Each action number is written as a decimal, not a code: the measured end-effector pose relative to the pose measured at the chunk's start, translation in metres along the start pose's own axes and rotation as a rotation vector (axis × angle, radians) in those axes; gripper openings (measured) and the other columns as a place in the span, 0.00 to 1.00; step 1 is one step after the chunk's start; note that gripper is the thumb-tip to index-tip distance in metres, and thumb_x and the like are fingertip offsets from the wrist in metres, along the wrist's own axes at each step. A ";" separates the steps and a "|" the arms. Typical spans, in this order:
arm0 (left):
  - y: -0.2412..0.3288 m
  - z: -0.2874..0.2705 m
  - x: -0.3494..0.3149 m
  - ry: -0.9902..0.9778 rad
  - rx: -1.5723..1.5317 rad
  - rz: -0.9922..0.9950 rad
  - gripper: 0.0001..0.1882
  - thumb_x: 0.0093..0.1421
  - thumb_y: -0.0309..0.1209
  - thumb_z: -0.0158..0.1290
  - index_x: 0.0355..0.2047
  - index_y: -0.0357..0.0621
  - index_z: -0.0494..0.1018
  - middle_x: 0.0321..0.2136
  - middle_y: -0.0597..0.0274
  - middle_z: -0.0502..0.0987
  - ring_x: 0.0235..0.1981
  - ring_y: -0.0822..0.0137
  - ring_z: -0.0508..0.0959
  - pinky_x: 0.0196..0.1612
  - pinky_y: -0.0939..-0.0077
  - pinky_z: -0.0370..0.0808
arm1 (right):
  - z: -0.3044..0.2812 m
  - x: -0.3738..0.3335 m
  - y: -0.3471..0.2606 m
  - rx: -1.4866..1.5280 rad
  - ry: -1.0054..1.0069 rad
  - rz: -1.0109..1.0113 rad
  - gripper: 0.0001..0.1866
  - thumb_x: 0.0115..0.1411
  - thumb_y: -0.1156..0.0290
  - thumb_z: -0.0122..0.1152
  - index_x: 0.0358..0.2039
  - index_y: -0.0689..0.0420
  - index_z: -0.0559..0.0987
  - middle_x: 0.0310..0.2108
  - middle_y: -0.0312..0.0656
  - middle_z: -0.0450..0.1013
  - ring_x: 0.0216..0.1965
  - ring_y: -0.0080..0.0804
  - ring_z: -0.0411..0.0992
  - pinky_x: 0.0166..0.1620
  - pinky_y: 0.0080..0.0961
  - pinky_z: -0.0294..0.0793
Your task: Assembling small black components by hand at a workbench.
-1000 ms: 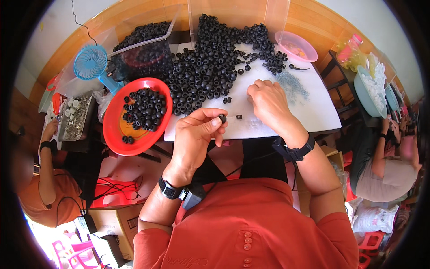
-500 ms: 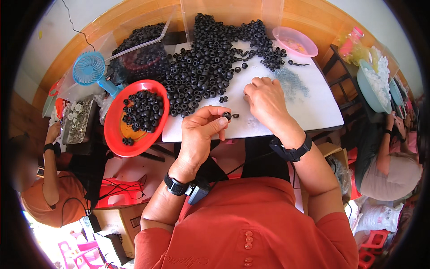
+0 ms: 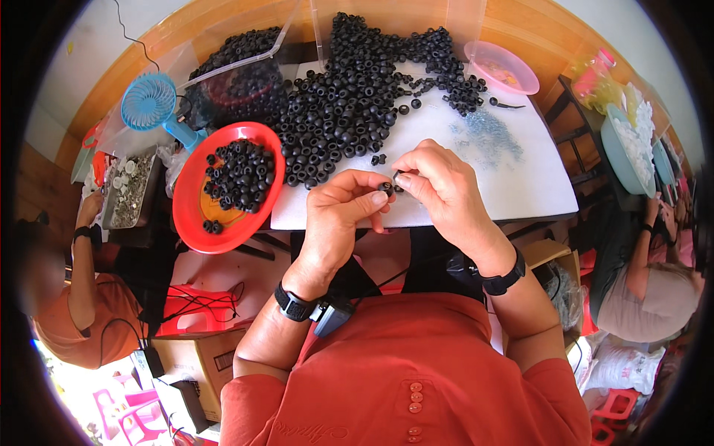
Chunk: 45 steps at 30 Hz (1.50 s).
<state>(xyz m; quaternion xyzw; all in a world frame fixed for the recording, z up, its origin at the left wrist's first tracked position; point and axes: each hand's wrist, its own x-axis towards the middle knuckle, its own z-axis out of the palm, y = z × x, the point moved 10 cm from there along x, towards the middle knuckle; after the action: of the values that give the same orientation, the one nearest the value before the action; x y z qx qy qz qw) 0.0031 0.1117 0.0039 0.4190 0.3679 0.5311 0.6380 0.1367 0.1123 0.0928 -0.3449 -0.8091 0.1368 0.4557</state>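
Note:
Over the front of the white table top (image 3: 297, 218), my left hand (image 3: 335, 212) pinches a round black bead-like part (image 3: 385, 188) with a hole in it between thumb and fingertips. Close beside it, my right hand (image 3: 445, 189) has a small black piece (image 3: 399, 181) between thumb and forefinger; the fingers partly cover it. The two parts nearly meet, and I cannot tell whether they touch. Beyond my hands spreads a large heap of similar black parts (image 3: 338, 111). A scatter of tiny bluish pieces (image 3: 487, 137) lies past my right hand.
At the left, a red oval basin (image 3: 195, 236) holds more black parts, near a blue fan (image 3: 147, 102) and a clear bin (image 3: 245, 63). A pink bowl (image 3: 513, 78) sits at the back right. One co-worker (image 3: 100, 320) is at the left, another (image 3: 647, 297) at the right.
My right hand has come left and nearer to me, from beside the bluish pieces to my left hand. It now holds the small black piece that lay on the table.

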 end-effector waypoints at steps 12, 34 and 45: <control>-0.002 -0.002 0.002 -0.002 -0.031 -0.022 0.10 0.64 0.20 0.52 0.45 0.30 0.75 0.34 0.54 0.80 0.31 0.68 0.79 0.27 0.77 0.77 | 0.008 0.002 -0.004 0.066 0.033 0.017 0.03 0.57 0.78 0.62 0.31 0.58 0.76 0.27 0.41 0.71 0.30 0.43 0.71 0.33 0.38 0.69; -0.001 -0.002 0.000 0.035 -0.033 -0.007 0.07 0.63 0.22 0.55 0.41 0.32 0.76 0.30 0.59 0.78 0.28 0.74 0.76 0.23 0.81 0.75 | 0.014 -0.021 0.005 0.247 0.201 0.194 0.06 0.63 0.78 0.61 0.30 0.62 0.74 0.27 0.40 0.73 0.27 0.27 0.75 0.30 0.23 0.72; -0.002 -0.003 0.000 0.044 -0.069 -0.013 0.07 0.63 0.21 0.55 0.42 0.32 0.76 0.30 0.59 0.79 0.28 0.73 0.77 0.23 0.81 0.75 | 0.012 -0.015 -0.008 0.126 0.208 0.032 0.03 0.62 0.78 0.61 0.32 0.62 0.76 0.25 0.42 0.71 0.24 0.34 0.72 0.27 0.27 0.70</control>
<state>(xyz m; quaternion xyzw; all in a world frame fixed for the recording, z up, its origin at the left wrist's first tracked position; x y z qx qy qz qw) 0.0010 0.1118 0.0005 0.3825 0.3659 0.5483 0.6475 0.1279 0.0973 0.0810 -0.3406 -0.7417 0.1583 0.5557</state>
